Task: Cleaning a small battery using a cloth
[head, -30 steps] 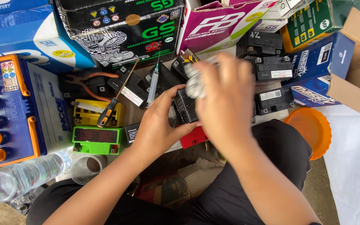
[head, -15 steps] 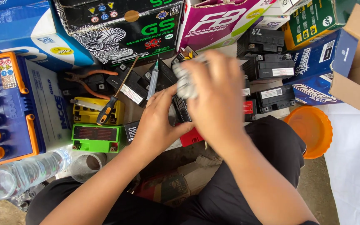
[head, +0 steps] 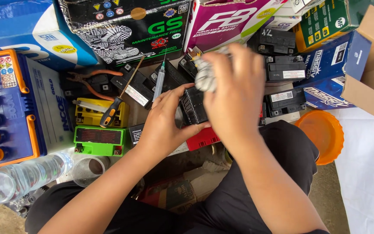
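The left hand (head: 165, 119) steadies a small black battery (head: 194, 106) above the lap while the right hand (head: 234, 93) grips a blurred pale, translucent container (head: 204, 77) over it, so an unsteady tilt may spill onto the batteries beneath.

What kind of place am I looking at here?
Probably a small battery shop or repair stall, worked from the ground. Small motorcycle-type batteries lie everywhere, battery cartons are stacked behind, and a screwdriver and syringe lie among them. The left hand steadies one black battery.
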